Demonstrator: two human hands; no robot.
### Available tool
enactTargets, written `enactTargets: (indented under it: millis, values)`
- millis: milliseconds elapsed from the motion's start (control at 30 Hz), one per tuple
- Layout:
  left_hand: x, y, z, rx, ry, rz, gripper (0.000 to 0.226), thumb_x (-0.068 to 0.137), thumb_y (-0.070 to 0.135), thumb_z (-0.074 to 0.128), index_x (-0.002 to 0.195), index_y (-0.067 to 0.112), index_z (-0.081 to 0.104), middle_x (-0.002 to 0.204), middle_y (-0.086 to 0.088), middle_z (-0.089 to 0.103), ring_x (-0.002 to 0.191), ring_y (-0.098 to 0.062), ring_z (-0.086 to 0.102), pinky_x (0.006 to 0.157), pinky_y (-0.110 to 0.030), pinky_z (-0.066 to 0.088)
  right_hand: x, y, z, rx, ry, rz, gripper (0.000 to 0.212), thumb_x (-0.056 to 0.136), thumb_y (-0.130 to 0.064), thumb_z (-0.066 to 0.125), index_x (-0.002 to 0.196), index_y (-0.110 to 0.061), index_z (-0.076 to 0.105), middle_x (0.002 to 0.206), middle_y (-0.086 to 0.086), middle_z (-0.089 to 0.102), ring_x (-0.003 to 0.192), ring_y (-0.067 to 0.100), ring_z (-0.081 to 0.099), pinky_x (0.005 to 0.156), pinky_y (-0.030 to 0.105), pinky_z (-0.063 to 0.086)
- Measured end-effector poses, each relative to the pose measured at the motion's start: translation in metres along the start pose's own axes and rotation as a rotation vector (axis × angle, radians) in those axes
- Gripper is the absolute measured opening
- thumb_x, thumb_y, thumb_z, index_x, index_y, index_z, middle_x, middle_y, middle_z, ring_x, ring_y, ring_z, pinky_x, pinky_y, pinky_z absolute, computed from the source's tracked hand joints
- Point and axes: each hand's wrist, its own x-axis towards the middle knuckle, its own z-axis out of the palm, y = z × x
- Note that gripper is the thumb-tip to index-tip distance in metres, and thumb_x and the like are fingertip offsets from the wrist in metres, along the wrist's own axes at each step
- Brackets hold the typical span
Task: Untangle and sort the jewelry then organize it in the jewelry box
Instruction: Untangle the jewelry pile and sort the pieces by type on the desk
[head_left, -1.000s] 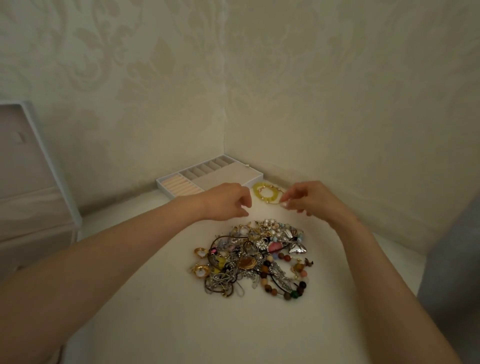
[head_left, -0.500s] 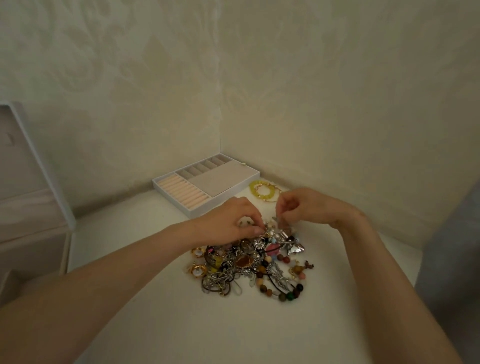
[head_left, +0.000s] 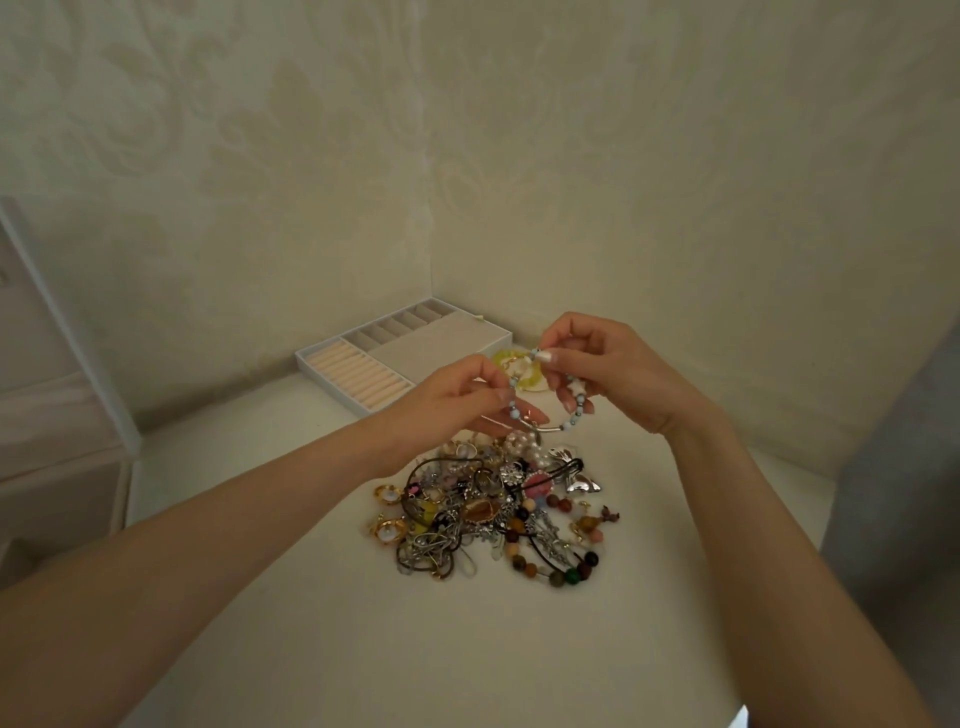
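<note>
A tangled pile of jewelry (head_left: 493, 512) lies on the white tabletop: beads, gold rings, silver chains, dark cords. Just above its far edge both hands hold up a pale blue beaded bracelet (head_left: 569, 423). My left hand (head_left: 457, 400) pinches its left side and my right hand (head_left: 597, 369) pinches its top and right side. A yellow beaded bracelet (head_left: 524, 371) lies on the table behind the hands, partly hidden. The open white jewelry box tray (head_left: 332, 366), with peach ring rolls and grey compartments, sits in the far corner.
Patterned walls meet in a corner right behind the tray. A white drawer unit (head_left: 57, 395) stands at the left edge. The table's right edge (head_left: 826, 514) drops to a grey floor.
Both hands dipped into the pile's far edge, pinched the pale blue bracelet, and lifted it above the pile. The yellow bracelet stays on the table.
</note>
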Motion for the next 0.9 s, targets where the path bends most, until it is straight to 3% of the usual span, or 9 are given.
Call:
enactTargets:
  millis: [167,267,467,633,767,900]
  values:
    - [0.002,0.001,0.003,-0.120,0.030,-0.008,0.005,0.098,0.014,0.044,0.099,0.009,0.044,0.101,-0.009,0.072,0.096,-0.020,0.068,0.087,-0.032,0.054,0.004,0.001,0.005,0.083,0.096,-0.064,0.007,0.090,-0.003,0.058,0.085,-0.008,0.058,0.064,0.004,0.061,0.047,0.015,0.053,0.039,0.021,0.039]
    - [0.001,-0.002,0.003,-0.032,-0.003,-0.029,0.023,0.091,0.011,0.057,0.112,0.010,0.046,0.104,-0.007,0.071,0.097,-0.016,0.066,0.084,-0.030,0.053,0.006,0.002,0.009,0.126,0.158,-0.101,0.007,0.090,-0.005,0.058,0.085,-0.009,0.058,0.065,0.002,0.062,0.050,0.015,0.054,0.041,0.022,0.042]
    - [0.002,-0.007,0.002,0.115,0.036,0.007,0.011,0.089,0.000,0.058,0.098,0.003,0.062,0.085,-0.004,0.071,0.067,-0.003,0.064,0.066,-0.018,0.050,0.007,0.003,0.004,0.172,0.333,-0.130,0.010,0.093,-0.006,0.055,0.086,-0.011,0.057,0.067,0.000,0.063,0.047,0.012,0.050,0.039,0.020,0.037]
    - [0.002,-0.013,0.000,0.147,0.058,-0.024,0.013,0.089,-0.001,0.058,0.102,-0.002,0.062,0.084,-0.006,0.070,0.065,-0.001,0.063,0.060,-0.014,0.049,0.014,0.017,-0.001,-0.002,0.463,-0.070,0.014,0.093,-0.004,0.056,0.082,-0.013,0.056,0.070,0.004,0.063,0.046,0.008,0.051,0.041,0.020,0.041]
    - [0.004,-0.016,-0.002,0.120,0.089,-0.039,0.014,0.086,-0.001,0.061,0.101,-0.002,0.063,0.084,-0.008,0.070,0.069,-0.004,0.065,0.062,-0.016,0.051,0.022,0.034,0.001,0.018,0.513,0.010,0.014,0.094,-0.004,0.054,0.083,-0.013,0.055,0.073,0.007,0.065,0.049,0.007,0.057,0.044,0.021,0.048]
    - [0.004,-0.014,-0.007,0.097,0.070,-0.051,0.020,0.081,-0.006,0.066,0.098,0.002,0.064,0.092,-0.013,0.069,0.077,-0.009,0.065,0.071,-0.017,0.054,0.030,0.053,0.003,0.103,0.568,0.119,0.011,0.094,-0.005,0.055,0.085,-0.011,0.055,0.080,0.011,0.068,0.063,0.016,0.064,0.051,0.027,0.055]
